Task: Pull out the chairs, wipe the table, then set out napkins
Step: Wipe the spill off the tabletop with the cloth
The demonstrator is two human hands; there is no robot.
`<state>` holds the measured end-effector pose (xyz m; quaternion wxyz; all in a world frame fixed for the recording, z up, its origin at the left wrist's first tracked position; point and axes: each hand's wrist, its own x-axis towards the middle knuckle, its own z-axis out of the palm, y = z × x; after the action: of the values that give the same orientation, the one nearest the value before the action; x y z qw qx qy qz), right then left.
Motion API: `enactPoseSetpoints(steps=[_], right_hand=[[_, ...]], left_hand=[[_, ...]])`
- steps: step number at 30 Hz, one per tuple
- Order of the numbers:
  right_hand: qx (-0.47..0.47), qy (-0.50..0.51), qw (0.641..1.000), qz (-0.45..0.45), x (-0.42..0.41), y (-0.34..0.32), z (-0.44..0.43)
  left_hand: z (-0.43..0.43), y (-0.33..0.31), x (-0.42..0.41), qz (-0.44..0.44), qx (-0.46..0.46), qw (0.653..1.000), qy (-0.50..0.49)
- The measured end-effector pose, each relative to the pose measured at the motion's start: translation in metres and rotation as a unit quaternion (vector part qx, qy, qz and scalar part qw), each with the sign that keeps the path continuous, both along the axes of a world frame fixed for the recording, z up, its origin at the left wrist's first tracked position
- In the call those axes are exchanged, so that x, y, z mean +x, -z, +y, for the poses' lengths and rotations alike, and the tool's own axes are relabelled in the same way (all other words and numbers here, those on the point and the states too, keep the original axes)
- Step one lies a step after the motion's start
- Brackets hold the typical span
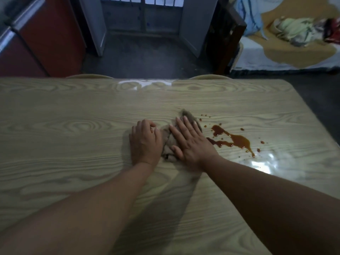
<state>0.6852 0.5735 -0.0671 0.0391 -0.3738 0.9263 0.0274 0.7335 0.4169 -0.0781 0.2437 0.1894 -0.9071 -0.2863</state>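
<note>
A red cabinet (46,39) stands at far left, beyond a pale wood-grain table (64,144) that fills most of the view. Two pale curved tops, likely chair backs (88,76), peek over its far edge. Two bare forearms reach from the near edge toward the table's middle. The left hand (145,142) sits knuckles up, its fingers curled in on the left edge of a brownish cloth (169,144), apparently anchoring it. The cloth lies on the tabletop under both hands, its far tip showing past the fingertips. The right hand (189,142) lies palm down on the cloth, fingers straight and spread, probably to spread pressure for a wiping stroke. Just right of that hand is a reddish-brown spill (233,140) with scattered droplets, not yet wiped. No napkins are visible. At far right, a bed (276,57) holds crumpled clothes.
</note>
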Motion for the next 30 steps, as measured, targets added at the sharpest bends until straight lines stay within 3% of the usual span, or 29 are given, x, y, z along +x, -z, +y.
enactPoseSetpoints(steps=[9, 19, 25, 30], right_hand=[[-0.017, 0.164, 0.986, -0.037, -0.055, 0.003, -0.010], [-0.099, 0.383, 0.918, -0.019, -0.014, 0.005, -0.030], [-0.094, 0.318, 0.944, -0.008, 0.032, 0.004, -0.030], [-0.057, 0.208, 0.976, -0.034, 0.010, -0.003, -0.046]], left_hand=[[0.003, 0.001, 0.001, -0.038, -0.070, 0.997, -0.007], [0.007, -0.002, 0.001, -0.042, -0.084, 0.996, -0.009], [0.006, -0.002, 0.002, -0.035, -0.065, 0.997, -0.007], [0.006, 0.001, 0.000, -0.026, -0.050, 0.998, -0.008]])
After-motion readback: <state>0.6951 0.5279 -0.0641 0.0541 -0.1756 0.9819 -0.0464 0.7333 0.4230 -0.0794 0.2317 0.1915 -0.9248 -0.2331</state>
